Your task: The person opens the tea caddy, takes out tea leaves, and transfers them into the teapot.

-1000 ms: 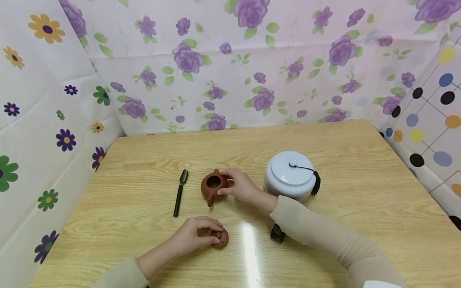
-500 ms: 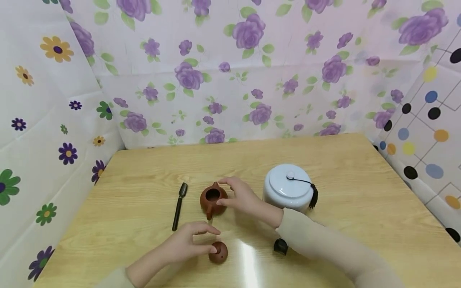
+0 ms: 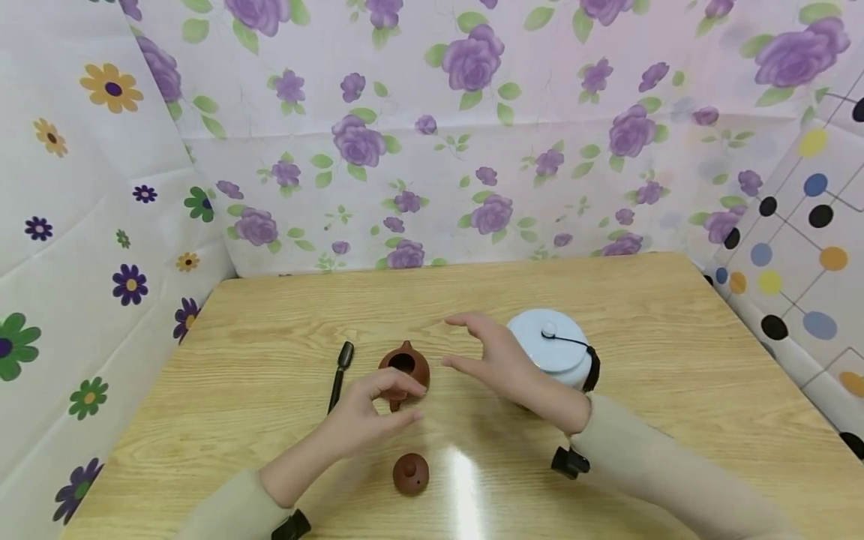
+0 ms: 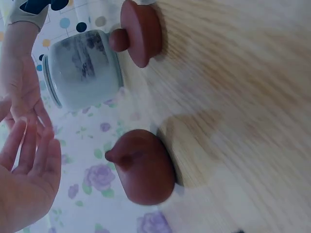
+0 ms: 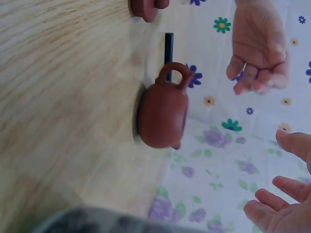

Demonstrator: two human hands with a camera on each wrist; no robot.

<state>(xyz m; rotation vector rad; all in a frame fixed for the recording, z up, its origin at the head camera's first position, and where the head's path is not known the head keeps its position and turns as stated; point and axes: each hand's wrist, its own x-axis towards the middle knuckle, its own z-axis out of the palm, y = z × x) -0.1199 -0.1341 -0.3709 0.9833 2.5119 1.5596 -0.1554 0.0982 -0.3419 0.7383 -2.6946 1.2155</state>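
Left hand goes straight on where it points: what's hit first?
Probably the right hand, ahead of the left hand in the head view; relative height is hard to judge.

The sleeves point(image 3: 668, 466) are plain beige, with a small black device point(image 3: 570, 463) beside each one.

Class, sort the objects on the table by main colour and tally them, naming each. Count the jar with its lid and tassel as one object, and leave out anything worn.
Reddish-brown: 2 (teapot, loose lid)
White: 1 (jar)
Black: 1 (scoop)
Total: 4
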